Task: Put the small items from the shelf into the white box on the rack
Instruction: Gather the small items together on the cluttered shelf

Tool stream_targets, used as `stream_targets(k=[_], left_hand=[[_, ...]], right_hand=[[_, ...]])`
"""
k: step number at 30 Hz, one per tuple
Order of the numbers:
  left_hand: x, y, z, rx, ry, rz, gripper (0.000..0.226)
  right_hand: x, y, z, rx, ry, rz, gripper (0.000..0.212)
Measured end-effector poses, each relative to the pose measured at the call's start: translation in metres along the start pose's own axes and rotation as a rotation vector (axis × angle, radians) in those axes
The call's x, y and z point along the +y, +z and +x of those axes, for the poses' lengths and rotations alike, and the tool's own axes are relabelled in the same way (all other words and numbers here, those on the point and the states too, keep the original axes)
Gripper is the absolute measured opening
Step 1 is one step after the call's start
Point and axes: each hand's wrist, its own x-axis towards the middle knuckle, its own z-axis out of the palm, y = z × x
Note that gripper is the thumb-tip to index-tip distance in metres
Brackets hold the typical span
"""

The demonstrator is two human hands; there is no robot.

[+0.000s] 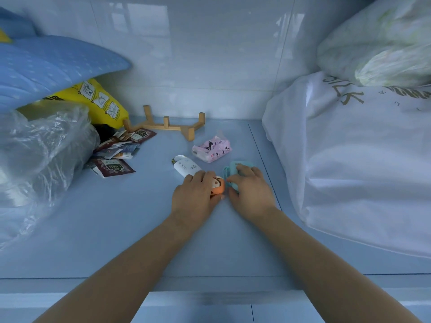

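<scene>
1. Pale blue shelf (116, 229), glossy tiled wall behind; front edge runs under both forearms.
2. L side: clear plastic bag (39, 155), yellow bag (102, 101), blue quilted cushion (51, 66), scattered tea sachets (116, 152).
3. R side: big white bag (349, 159).
4. Mid shelf: wooden rack (168, 123) near wall, pink tissue pack (212, 149), white tube (186, 167).
5. Left hand (196, 197) grasping orange toy (218, 185); right hand (251, 190) closed over teal item (233, 171), both w/ items on shelf.

pale blue shelf surface (121, 229): smooth, slightly glossy | light wooden rack (166, 125): matt | clear crinkled plastic bag (42, 150): shiny | white tube (185, 167): glossy plastic | dark tea sachets (112, 167): foil-like sheen
</scene>
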Motion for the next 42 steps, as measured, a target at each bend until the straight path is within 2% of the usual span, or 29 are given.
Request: stream_targets(k=[7,16,25,29,33,35,42], left_hand=[[-0.001,-0.010,-0.001,-0.071,-0.030,-0.027,0.048],[-0.011,-0.022,-0.013,-0.108,-0.090,-0.010,0.049],[-0.032,-0.034,-0.025,-0.065,-0.154,0.058,0.047],[-0.037,-0.041,-0.027,-0.023,-0.193,0.020,0.046],[-0.036,-0.050,-0.024,0.050,-0.156,-0.027,0.048],[-0.030,-0.051,-0.020,0.065,-0.127,-0.040,0.049],[0.002,-0.038,-0.001,0.041,-0.068,-0.028,0.046]], right_hand=[[0.003,-0.008,-0.014,-0.002,-0.094,0.082,0.036],[-0.018,0.000,-0.022,0.070,-0.178,0.158,0.030],[-0.041,0.006,-0.017,0.108,-0.299,0.262,0.035],[-0.047,0.009,-0.012,0.051,-0.284,0.259,0.041],[-0.034,0.003,-0.006,-0.086,-0.257,0.333,0.070],[-0.028,-0.001,-0.005,-0.115,-0.222,0.296,0.077],[-0.016,-0.003,-0.007,-0.062,-0.110,0.289,0.070]])
